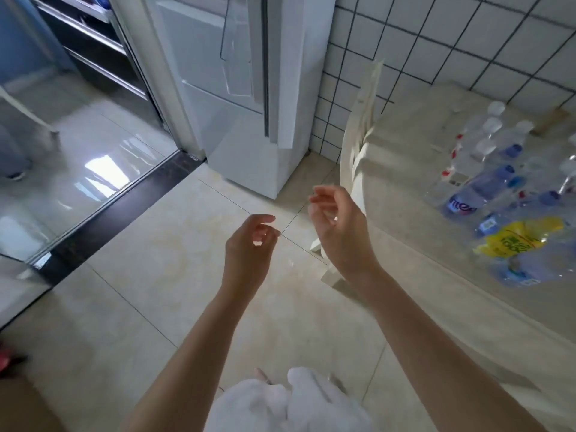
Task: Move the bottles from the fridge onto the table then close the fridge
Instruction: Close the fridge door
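A cluster of clear plastic bottles (498,188) stands and lies on the table (405,169) at about three o'clock in the view, some upright with pale caps, some with blue labels, and one with a yellow label (517,238) lying nearer the table's front edge. They sit close together, several touching, well in from the rim. So the carrying part looks largely done, though whether any bottle is left inside cannot be told, since no shelf interior shows.

The fridge (243,98) stands at twelve o'clock against the tiled wall (436,42). Its white panels face the camera and, as far as the blurred frame shows, they lie flush, so the door seems shut or nearly so; that is a judgement, not a certainty.

Both hands are bare of any load. The left hand (249,244) hangs over the floor (156,260) at about six o'clock, fingers loosely curled with thumb and forefinger near each other. The right hand (336,226) is just beside it toward the table, fingers relaxed and slightly bent, gripping nothing.

If the door is truly closed, little or nothing of the task remains.
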Available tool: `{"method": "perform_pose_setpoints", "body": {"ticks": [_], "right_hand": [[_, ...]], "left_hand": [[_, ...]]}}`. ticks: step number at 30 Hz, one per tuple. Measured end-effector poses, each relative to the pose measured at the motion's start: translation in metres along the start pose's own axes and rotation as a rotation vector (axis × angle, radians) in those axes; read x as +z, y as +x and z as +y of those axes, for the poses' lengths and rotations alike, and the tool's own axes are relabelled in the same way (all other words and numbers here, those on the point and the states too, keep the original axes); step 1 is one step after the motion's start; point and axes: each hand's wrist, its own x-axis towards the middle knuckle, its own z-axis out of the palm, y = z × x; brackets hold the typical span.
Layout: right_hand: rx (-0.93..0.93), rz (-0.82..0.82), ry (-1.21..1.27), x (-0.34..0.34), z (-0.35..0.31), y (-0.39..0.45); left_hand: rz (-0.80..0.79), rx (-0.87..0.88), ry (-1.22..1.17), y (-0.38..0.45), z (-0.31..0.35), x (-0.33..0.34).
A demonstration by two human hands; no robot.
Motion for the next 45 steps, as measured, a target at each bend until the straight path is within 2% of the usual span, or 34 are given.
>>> {"method": "perform_pose_setpoints", "body": {"ticks": [10, 14, 19, 27, 38, 45], "right_hand": [[-0.084, 0.080, -0.089, 0.034, -0.048, 0.126], [-0.153, 0.125, -0.046, 0.042, -0.054, 0.165], [-0.289, 0.202, 0.034, 0.046, -0.057, 0.191], [-0.301, 0.230, 0.113, 0.071, -0.067, 0.209], [-0.302, 0.106, 0.116, 0.201, -0.123, 0.232], [-0.205, 0.165, 0.140, 0.299, -0.168, 0.266]], "left_hand": [[0.050, 0.176, -0.048, 0.115, 0.047, -0.015], [0.059, 0.231, -0.022, 0.160, 0.052, -0.010], [0.052, 0.297, 0.077, 0.191, 0.051, 0.003], [0.116, 0.437, 0.057, 0.224, 0.040, -0.008], [0.088, 0.338, -0.161, 0.296, -0.018, -0.114], [-0.020, 0.291, -0.222, 0.363, -0.036, -0.190]]}}
